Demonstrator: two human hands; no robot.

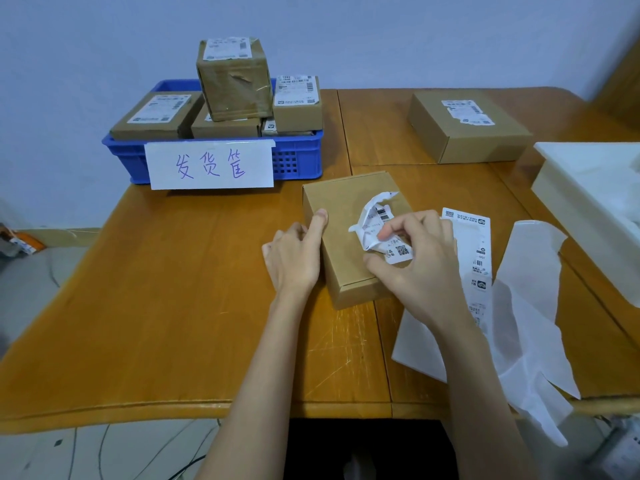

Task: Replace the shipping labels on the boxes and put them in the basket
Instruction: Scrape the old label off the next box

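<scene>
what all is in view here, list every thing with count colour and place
box being worked on: 1, brown, table centre, under both hands
old label: 1, white, crumpled, partly peeled off that box
basket: 1, blue, back left of table
paper sign: 1, white with purple writing, on basket front
labelled boxes: 5 visible, brown, in basket, one stacked on top
far box: 1, brown, white label, back right
new label sheet: 1, white, right of centre box
backing paper: white sheets, front right
tray: 1, white, right edge
table: 1, orange-brown wood
left hand: steadies box's left side
right hand: pinches old label
</scene>
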